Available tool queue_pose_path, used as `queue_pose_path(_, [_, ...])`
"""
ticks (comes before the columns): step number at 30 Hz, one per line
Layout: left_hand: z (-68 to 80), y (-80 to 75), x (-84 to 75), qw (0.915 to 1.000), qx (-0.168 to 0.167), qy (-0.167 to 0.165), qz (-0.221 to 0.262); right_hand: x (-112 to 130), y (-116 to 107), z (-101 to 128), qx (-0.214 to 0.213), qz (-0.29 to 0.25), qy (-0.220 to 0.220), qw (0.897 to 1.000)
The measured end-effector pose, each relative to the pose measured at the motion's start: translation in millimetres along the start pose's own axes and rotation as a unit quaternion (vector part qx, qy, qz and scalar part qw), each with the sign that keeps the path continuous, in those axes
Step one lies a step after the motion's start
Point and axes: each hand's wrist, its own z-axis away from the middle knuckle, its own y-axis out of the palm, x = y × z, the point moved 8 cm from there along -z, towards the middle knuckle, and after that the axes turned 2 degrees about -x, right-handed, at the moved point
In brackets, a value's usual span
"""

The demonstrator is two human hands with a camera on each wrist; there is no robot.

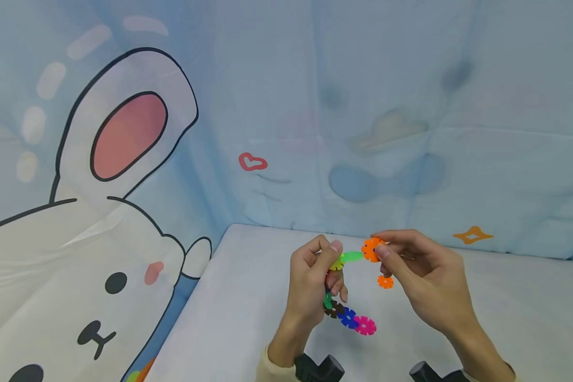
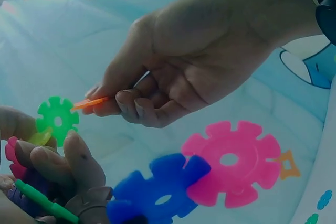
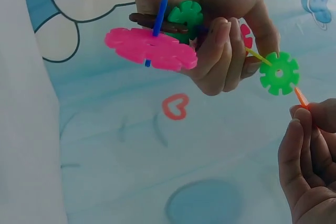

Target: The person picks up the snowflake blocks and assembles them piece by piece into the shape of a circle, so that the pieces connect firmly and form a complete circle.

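My left hand grips a chain of slotted plastic flower discs, pinching its yellow disc between thumb and forefinger. Beyond the yellow one, a light green disc sticks out to the right. Below the fingers the chain curves on through a dark green disc, a brown disc, a blue disc and a pink disc; its middle is partly hidden by the hand. My right hand pinches an orange disc, whose edge meets the light green disc's rim.
Another orange disc shows just below the right fingertips. Small blue and green discs lie on the white table. A blue printed cloth hangs behind the table, and a rabbit print is at the left.
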Motion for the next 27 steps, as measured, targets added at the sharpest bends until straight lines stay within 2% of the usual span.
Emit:
queue_pose_path(8, [7.4,8.7,-15.2,0.9961,0.014,0.083,-0.024,10,-2,3,-0.003,0.0,-0.017,1.0])
queue_pose_path(11, [9.7,12.1,-19.8,0.9922,0.024,0.117,-0.034,14,-4,3,-0.017,-0.019,-0.036,0.999])
queue_pose_path(17, [14.1,13.9,-31.3,0.9758,0.02,0.212,-0.048,20,-5,6,-0.042,-0.114,-0.093,0.988])
queue_pose_path(19, [15.4,12.7,-33.9,0.97,0.013,0.237,-0.051,22,-4,7,-0.046,-0.126,-0.104,0.985])
queue_pose_path(21, [16.6,11.8,-35.6,0.967,0.001,0.248,-0.058,24,-2,7,-0.049,-0.134,-0.113,0.983])
queue_pose_path(27, [19.1,11.8,-36.0,0.9647,-0.023,0.252,-0.073,26,1,9,-0.06,-0.157,-0.131,0.977])
